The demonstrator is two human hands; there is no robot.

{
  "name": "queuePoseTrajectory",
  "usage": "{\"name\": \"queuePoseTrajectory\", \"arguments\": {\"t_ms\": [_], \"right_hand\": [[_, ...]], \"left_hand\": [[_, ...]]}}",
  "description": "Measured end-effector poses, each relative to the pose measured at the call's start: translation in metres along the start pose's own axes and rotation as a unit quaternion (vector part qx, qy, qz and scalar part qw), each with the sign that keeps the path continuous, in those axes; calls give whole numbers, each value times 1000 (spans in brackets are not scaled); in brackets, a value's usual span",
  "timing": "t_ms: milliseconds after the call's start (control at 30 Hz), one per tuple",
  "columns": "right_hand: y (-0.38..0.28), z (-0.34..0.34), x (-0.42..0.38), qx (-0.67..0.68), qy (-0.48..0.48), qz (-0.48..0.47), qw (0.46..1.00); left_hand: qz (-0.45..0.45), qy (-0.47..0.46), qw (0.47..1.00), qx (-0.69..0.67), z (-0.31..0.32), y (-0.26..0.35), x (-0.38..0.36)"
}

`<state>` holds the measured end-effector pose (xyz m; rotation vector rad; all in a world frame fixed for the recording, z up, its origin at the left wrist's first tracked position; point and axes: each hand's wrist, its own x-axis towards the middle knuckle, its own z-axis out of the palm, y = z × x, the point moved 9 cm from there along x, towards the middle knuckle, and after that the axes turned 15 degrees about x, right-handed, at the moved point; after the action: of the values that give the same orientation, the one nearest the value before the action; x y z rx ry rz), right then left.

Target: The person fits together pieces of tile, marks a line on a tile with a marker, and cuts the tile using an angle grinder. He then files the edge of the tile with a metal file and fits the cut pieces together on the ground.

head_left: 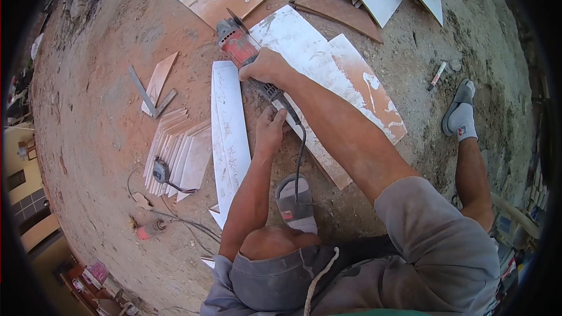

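An angle grinder (239, 47), red with a dark rear body, is in my right hand (264, 65), whose fingers wrap round its middle. Its thin disc (239, 20) points away from me, by the far corner of a white-dusted tile (304, 47). My left hand (271, 129) is closed just below the grinder's tail, beside the tile's left edge; what its fingers pinch, if anything, I cannot make out. From the tail a black power cord (301, 152) drops toward my sandalled foot (295, 199). A long white tile strip (228, 117) lies left of my hands.
On the left are a metal square (146, 96), stacked tile pieces (187, 146), a tape measure (160, 169) and a red-ended tool (151, 229). More tiles (333, 9) lie at the back. A marker-like tube (437, 75) lies on the dirt to the right.
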<state>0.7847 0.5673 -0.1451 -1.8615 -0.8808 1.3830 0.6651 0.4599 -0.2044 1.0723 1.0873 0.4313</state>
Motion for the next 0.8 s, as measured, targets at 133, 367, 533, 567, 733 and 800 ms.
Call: {"name": "queuePoseTrajectory", "arguments": {"t_ms": [133,367,533,567,733,800], "right_hand": [[2,1,2,3,-1,3,1000],[3,0,1,-18,2,3,1000],[5,2,0,-10,-22,10,1000],[7,2,1,-11,-21,11,1000],[6,0,-3,3,-15,4,1000],[8,0,0,-1,-5,-2,1000]], "left_hand": [[8,-2,1000,26,-6,-13,6],[-10,16,998,54,-4,-5,2],[-18,30,996,82,-6,-6,1],[-18,29,996,81,-5,-6,1],[-26,37,997,69,-5,-5,-1],[-26,38,996,73,-5,-3,-1]]}}
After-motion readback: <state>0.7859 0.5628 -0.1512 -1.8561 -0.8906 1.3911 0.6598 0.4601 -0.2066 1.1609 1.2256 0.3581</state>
